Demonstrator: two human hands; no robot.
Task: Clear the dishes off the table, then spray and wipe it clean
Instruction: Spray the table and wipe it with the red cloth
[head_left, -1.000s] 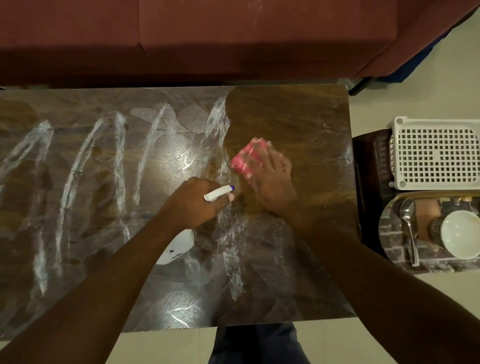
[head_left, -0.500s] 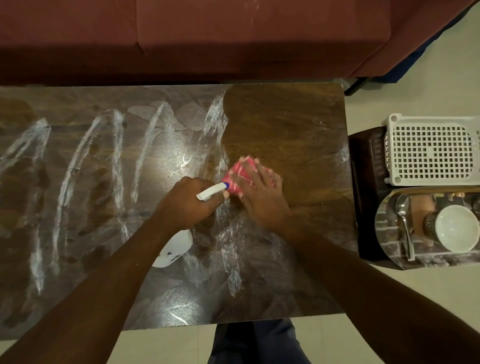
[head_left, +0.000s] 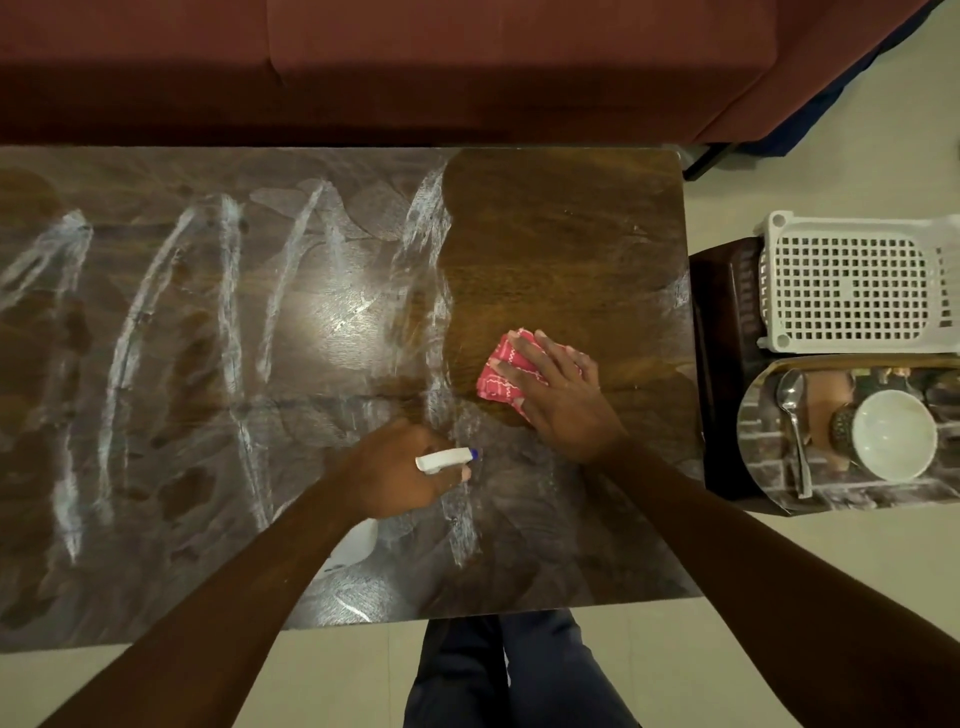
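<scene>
A person's right hand (head_left: 563, 395) lies flat, fingers spread, pressing a folded pink cloth (head_left: 501, 376) onto the desk (head_left: 571, 249). The left hand (head_left: 400, 467), just beside it, is curled round the neck of a white spray bottle (head_left: 447, 460), whose nozzle points toward the cloth.

The cloth looks soft and light and would likely bunch unless held down under the whole palm. The plastic bottle seems light and best kept by its neck; how full it is cannot be told.

Beyond the left hand, white streaks (head_left: 228, 291) of cleaner cross the wet, probably slippery wood; ahead of the right hand the surface looks dark and wiped.

Outward of the right hand, off the desk, a tray (head_left: 763, 457) holds a spoon (head_left: 792, 415), a white bowl (head_left: 893, 434) that appears empty, and a dark cup (head_left: 841, 428) touching it, its contents hidden. A white slotted basket (head_left: 857, 291) sits past the tray with nothing visible in it.
</scene>
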